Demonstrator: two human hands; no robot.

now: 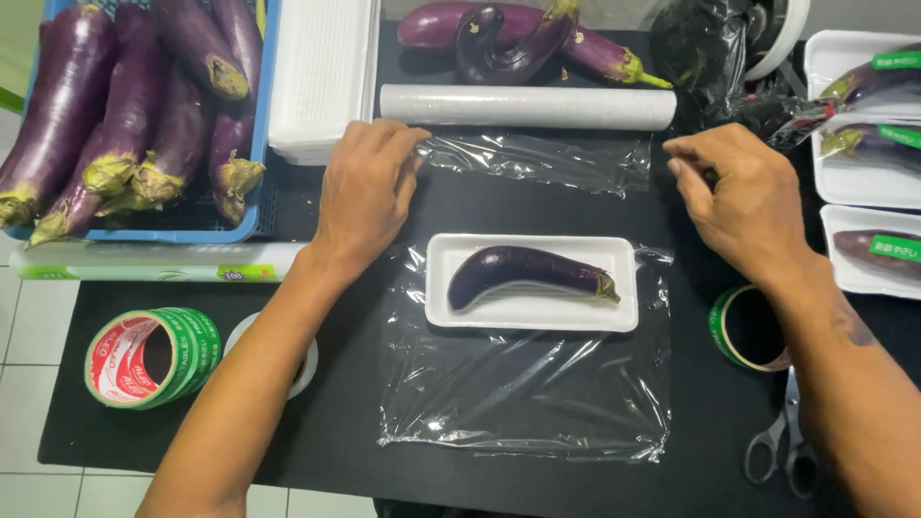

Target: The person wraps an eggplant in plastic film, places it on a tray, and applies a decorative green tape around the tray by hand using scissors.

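Observation:
A purple eggplant [523, 271] lies in a white foam tray [532, 311] on a sheet of clear cling film [523, 398] spread over the black table. My left hand [365, 187] pinches the left corner of the film's far edge [537, 161], just below the cling film roll [528, 106]. At the right corner of that edge my right hand [743, 197] has its fingers closed.
A blue crate [257, 153] of eggplants stands far left beside a stack of white trays [321, 77]. Loose eggplants [523, 38] lie behind the roll. Wrapped trays [863, 182] sit at right. Tape rolls [153, 355] [743, 331] and scissors [782, 441] lie near the front.

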